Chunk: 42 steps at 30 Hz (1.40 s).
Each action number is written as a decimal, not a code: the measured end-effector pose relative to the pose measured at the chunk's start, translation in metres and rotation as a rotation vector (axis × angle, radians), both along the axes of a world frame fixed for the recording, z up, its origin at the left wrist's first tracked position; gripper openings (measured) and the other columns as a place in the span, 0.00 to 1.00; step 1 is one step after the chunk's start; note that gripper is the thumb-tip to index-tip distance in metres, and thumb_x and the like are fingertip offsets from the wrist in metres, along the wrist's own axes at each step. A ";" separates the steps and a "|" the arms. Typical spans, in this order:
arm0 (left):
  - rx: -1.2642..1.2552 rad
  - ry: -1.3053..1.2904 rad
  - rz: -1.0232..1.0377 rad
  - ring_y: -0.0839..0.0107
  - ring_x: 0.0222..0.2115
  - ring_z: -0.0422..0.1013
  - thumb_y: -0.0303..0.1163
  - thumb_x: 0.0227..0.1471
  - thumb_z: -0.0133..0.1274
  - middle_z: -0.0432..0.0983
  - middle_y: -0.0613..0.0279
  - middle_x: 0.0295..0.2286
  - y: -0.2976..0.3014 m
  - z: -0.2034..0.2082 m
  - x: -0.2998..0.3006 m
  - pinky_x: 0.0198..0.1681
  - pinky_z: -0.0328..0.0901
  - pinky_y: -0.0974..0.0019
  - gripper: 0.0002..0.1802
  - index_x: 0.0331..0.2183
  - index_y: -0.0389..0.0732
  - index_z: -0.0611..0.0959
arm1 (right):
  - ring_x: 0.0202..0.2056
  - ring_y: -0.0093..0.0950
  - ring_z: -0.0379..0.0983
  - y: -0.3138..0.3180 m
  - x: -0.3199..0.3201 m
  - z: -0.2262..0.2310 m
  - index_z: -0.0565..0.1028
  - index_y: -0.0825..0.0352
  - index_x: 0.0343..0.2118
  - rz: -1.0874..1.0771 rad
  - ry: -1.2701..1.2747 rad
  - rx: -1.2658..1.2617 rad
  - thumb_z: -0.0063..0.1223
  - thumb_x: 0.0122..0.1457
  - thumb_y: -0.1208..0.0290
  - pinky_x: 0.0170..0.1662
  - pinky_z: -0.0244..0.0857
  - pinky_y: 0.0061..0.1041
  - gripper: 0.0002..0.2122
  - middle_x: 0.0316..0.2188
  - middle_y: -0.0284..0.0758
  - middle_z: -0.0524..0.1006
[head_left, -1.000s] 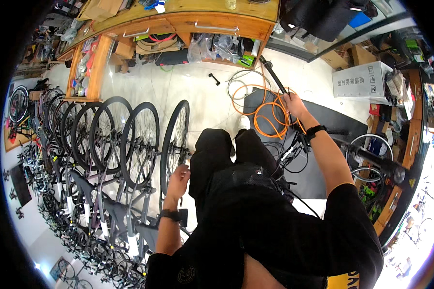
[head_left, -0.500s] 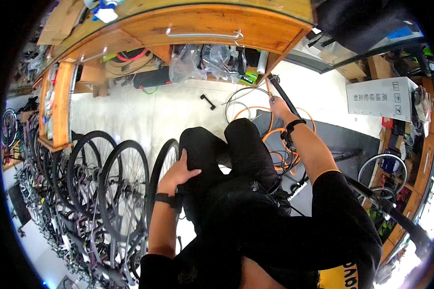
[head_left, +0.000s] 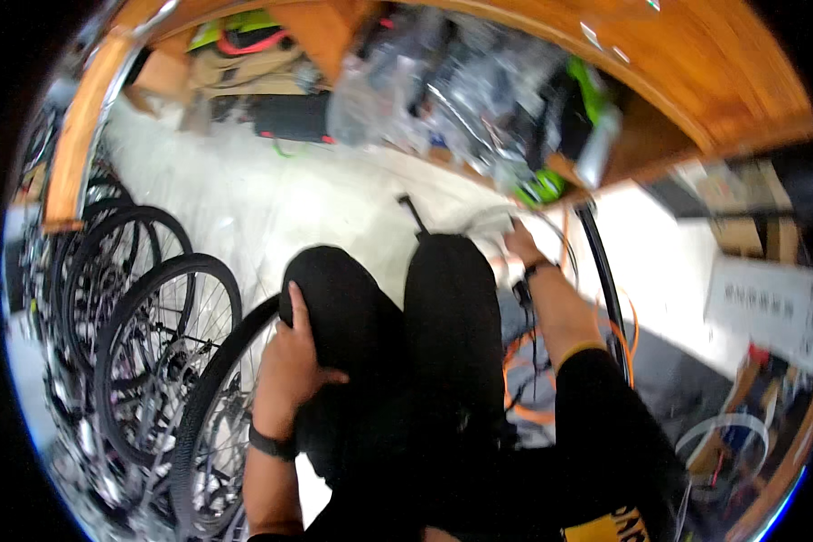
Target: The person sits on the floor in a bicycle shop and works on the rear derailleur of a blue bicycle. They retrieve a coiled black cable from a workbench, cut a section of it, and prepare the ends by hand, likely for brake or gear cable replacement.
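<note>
My left hand lies on my left knee, thumb spread from the outstretched fingers, holding nothing. Low at the front, my right hand reaches down past my right knee. It is beside a thin grey cable loop near the floor. Blur hides whether its fingers grip anything. A black tube leans upright to the right of that arm. An orange hose lies coiled under the arm on a dark mat. Just beyond my right knee, a short black bar-shaped tool rests on the pale floor.
Bicycle wheels stand in a row at my left. Ahead, a wooden bench overhangs a shelf of plastic-wrapped parts. Below it lies a black case. A white carton and a pale wheel rim are at the right.
My view has moved closer to the bench and turned. My right hand has left the orange hose beside the black tube and is now by the grey cable loop. My left hand stays on the knee.
</note>
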<state>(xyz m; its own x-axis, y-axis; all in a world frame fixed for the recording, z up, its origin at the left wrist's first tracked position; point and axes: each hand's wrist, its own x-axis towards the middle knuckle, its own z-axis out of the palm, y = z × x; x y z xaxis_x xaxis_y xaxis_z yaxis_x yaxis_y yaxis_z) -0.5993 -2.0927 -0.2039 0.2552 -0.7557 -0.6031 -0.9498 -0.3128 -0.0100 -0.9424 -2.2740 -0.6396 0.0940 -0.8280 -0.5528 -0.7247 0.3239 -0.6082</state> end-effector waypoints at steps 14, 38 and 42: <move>0.294 0.276 -0.144 0.42 0.36 0.75 0.57 0.25 0.72 0.76 0.30 0.32 -0.014 0.024 0.010 0.42 0.69 0.53 0.83 0.60 0.24 0.31 | 0.32 0.48 0.76 0.021 -0.109 0.220 0.76 0.69 0.27 -0.694 0.426 -0.401 0.56 0.52 0.69 0.36 0.70 0.43 0.07 0.26 0.49 0.79; -0.758 0.527 0.057 0.54 0.38 0.72 0.36 0.58 0.50 0.70 0.50 0.41 0.161 0.529 -0.068 0.40 0.68 0.58 0.23 0.53 0.38 0.70 | 0.31 0.40 0.75 0.207 0.013 0.786 0.75 0.71 0.40 0.752 -0.336 -0.688 0.44 0.38 0.91 0.35 0.70 0.32 0.22 0.31 0.44 0.76; -0.616 0.104 0.065 0.57 0.33 0.74 0.29 0.49 0.50 0.74 0.54 0.28 0.262 0.527 -0.076 0.38 0.69 0.58 0.07 0.29 0.35 0.77 | 0.30 0.39 0.74 0.223 0.045 0.794 0.75 0.71 0.40 1.016 -0.417 -0.539 0.42 0.41 0.93 0.35 0.69 0.28 0.22 0.31 0.43 0.75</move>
